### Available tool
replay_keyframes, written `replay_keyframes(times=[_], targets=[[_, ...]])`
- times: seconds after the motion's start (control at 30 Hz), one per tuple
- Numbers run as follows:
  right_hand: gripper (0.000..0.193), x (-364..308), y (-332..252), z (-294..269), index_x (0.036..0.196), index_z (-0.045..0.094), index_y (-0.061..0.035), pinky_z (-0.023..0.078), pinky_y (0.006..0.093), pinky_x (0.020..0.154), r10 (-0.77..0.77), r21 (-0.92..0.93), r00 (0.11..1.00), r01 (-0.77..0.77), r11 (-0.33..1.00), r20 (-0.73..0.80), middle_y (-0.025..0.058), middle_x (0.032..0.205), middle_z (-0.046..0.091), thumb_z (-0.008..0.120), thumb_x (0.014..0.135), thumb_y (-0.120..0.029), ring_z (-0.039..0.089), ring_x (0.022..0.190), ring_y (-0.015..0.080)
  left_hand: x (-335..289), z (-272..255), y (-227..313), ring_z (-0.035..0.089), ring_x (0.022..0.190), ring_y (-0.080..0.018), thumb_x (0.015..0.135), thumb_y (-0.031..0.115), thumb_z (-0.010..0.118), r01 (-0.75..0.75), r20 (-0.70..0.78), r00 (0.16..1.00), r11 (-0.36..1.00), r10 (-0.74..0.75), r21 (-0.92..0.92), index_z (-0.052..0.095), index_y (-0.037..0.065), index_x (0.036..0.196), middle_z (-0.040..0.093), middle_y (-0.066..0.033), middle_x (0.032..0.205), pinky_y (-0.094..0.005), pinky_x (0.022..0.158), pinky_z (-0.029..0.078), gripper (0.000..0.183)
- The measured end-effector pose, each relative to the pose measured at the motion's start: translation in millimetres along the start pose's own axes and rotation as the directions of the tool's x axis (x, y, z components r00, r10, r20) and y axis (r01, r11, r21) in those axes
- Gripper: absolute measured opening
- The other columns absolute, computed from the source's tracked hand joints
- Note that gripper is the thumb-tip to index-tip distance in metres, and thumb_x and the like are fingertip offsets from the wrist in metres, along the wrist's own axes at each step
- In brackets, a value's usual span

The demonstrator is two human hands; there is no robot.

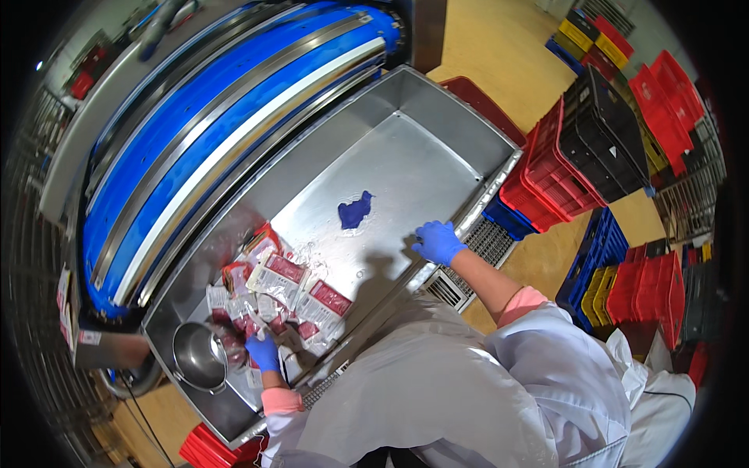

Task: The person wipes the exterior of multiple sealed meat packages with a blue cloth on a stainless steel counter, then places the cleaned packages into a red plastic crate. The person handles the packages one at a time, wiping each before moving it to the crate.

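My left hand (264, 352), in a blue glove, is closed on the edge of a plastic packet at the near side of a pile of sealed packets (281, 279). These packets have clear, white and red parts and lie in the left half of a steel tub (450, 129). My right hand (438, 242), also gloved in blue, rests on the tub's near rim with its fingers apart and nothing in them. A crumpled dark-blue piece (355, 210), perhaps a glove, lies flat on the wet tub floor. A round steel pot (200, 356) stands at the tub's left end.
A machine with a blue belt (195, 121) and metal bars runs along the tub's far side. Red and black crates (558, 156) stand stacked to the right, with more red and yellow crates (640, 292) nearer me. A floor grate (485, 242) lies beside the tub.
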State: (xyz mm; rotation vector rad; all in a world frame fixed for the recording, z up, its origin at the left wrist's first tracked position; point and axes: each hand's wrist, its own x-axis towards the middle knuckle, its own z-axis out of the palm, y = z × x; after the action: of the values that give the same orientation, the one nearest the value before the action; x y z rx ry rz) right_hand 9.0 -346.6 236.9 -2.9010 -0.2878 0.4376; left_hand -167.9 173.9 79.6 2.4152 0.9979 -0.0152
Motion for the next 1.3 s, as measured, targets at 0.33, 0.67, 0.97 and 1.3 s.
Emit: replay_keyframes(times=[0.33,0.67,0.97,1.3], targets=[[0.028,25.7,143.4,-9.4,0.085,0.066,-0.0145,0.030,0.0584,0.099,-0.128,0.080,0.991,0.130,0.988,-0.029,0.0089,0.080,0.065,0.062,0.083,-0.043,0.062,0.092,0.0290,-43.4,92.1,213.1,0.054,0.108,-0.0381,0.075,0.022,0.072,-0.451,0.163,0.885,0.889,0.435,0.075,0.062,-0.005,0.107,0.057,-0.0248,0.115,-0.0419,0.095,0.044,0.043],[0.027,91.2,327.0,-73.9,0.093,0.066,-0.0063,0.049,0.0399,0.078,-0.164,0.407,0.986,0.140,0.903,0.024,0.0143,0.086,0.066,0.064,0.081,-0.031,0.064,0.085,0.0320,-108.0,207.3,379.4,0.050,0.118,-0.0368,0.078,0.030,0.071,-0.472,0.480,0.761,0.880,0.437,-0.052,0.061,-0.001,0.113,0.054,-0.0249,0.124,-0.0407,0.100,0.041,0.048],[0.012,129.3,426.6,-126.9,0.093,0.068,-0.0016,0.048,0.0242,0.071,0.453,0.826,0.809,0.070,0.559,-0.375,0.0004,0.081,0.064,0.066,0.086,-0.011,0.058,0.076,0.0084,-76.5,261.2,451.3,0.049,0.119,-0.0385,0.076,0.033,0.071,-0.572,0.596,0.701,0.808,0.392,0.142,0.058,-0.001,0.120,0.052,-0.0253,0.125,-0.0410,0.101,0.041,0.057],[0.021,231.1,583.4,-21.1,0.101,0.056,-0.0171,0.045,0.0300,0.054,0.448,0.826,0.751,-0.226,-0.516,0.485,-0.0017,0.076,0.058,0.066,0.086,-0.027,0.056,0.065,0.0131,-61.6,381.3,561.0,0.033,0.130,-0.0443,0.069,0.038,0.078,-0.433,0.445,0.844,0.869,0.299,0.238,0.029,-0.003,0.140,0.025,-0.0281,0.146,-0.0449,0.106,0.035,0.095]])
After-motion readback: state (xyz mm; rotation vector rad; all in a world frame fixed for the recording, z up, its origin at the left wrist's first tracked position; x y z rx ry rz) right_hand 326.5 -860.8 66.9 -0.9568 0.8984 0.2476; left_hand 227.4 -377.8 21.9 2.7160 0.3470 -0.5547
